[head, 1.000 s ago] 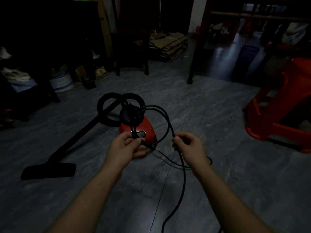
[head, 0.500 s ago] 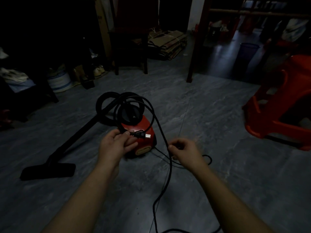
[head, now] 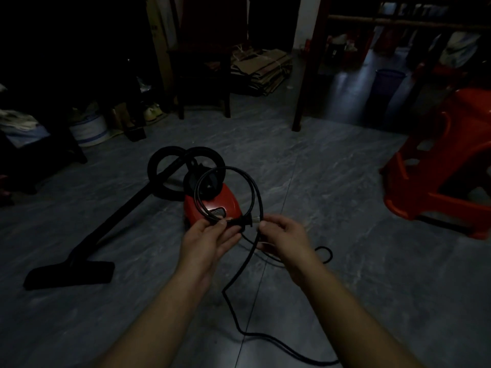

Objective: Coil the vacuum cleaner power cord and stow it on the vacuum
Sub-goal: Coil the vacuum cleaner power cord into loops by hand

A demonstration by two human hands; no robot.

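**Ana:** Head view looks down at a small red canister vacuum cleaner (head: 212,205) on grey floor tiles. How far has the coiling got?

**Ben:** Early, I'd say. The left hand (head: 210,239), just in front of the vacuum, pinches the thin black rubber power cord (head: 255,197) near its black plug (head: 245,221), thumb pressed over the strands. A loop or two stands up from that hand, over the vacuum's top.

**Ana:** And the other hand?

**Ben:** The right hand (head: 283,235), just to the right of the vacuum's near end, has its fingertips closed on the cord where it comes down off the loop, close beside the plug.

**Ana:** So what's left?

**Ben:** Most of it, judging by the slack. From the right hand the cord drops to the floor, kinks, and trails off toward the wearer. Another bend lies on the tiles right of the vacuum. All that needs gathering, then the bundle has to go on the vacuum.

**Ana:** Anything in the way?

**Ben:** Its black hose and wand with floor nozzle (head: 69,273) sprawl to the left, clear of the cord.
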